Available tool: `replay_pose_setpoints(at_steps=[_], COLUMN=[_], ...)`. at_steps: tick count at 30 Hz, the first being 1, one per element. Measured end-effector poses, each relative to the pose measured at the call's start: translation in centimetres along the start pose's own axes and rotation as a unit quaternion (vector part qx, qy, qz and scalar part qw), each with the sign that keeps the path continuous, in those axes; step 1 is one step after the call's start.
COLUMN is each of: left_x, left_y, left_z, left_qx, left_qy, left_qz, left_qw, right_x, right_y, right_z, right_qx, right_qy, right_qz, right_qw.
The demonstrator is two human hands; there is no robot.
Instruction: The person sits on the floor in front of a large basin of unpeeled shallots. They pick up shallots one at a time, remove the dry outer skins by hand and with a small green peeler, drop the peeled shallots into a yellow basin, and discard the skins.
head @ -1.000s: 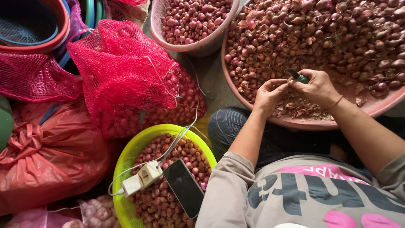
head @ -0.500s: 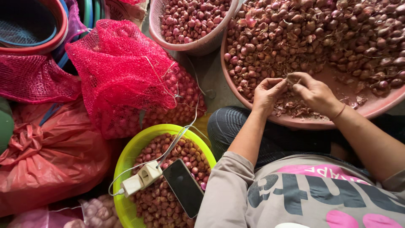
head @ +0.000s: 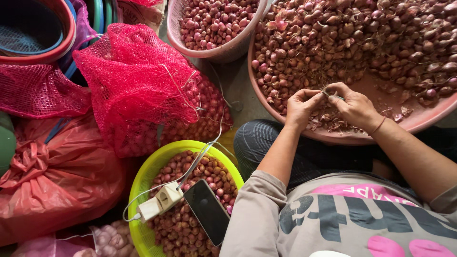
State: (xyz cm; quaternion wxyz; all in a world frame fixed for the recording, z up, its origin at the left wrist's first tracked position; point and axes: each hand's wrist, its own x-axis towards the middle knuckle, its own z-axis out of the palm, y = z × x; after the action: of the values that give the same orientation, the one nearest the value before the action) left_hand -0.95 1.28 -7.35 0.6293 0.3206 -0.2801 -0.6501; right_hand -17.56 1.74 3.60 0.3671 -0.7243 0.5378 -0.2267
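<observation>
Now drawn together, both hands (head: 328, 102) pinch a shallot (head: 325, 91) between their fingertips

Market stall floor, basins of shallots (head: 381, 38), red mesh sacks (head: 138, 85)

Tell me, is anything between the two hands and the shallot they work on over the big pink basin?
Nothing visible is. The left hand and the right hand meet on the small shallot directly, fingers touching it, above the pink basin. Loose skins lie below, not between.
</observation>
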Motion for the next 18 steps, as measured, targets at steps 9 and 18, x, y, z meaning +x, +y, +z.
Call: replay_pose_setpoints(at_steps=[9,18], left_x=[-0.5,-1.1], left_y=[0.5,1.0], left_z=[0.2,0.7], left_qx=[0.040,0.101], left_qy=[-0.007,-0.029], left_qz=[-0.007,0.038], left_qw=[0.999,0.994], right_x=[0.6,-0.1], right_y=[1.5,1.1], right_z=[0.2,-0.1], right_qx=[0.257,0.255], right_qy=[-0.079,-0.071], right_qz=[0.055,0.046], right_qw=[0.962,0.963])
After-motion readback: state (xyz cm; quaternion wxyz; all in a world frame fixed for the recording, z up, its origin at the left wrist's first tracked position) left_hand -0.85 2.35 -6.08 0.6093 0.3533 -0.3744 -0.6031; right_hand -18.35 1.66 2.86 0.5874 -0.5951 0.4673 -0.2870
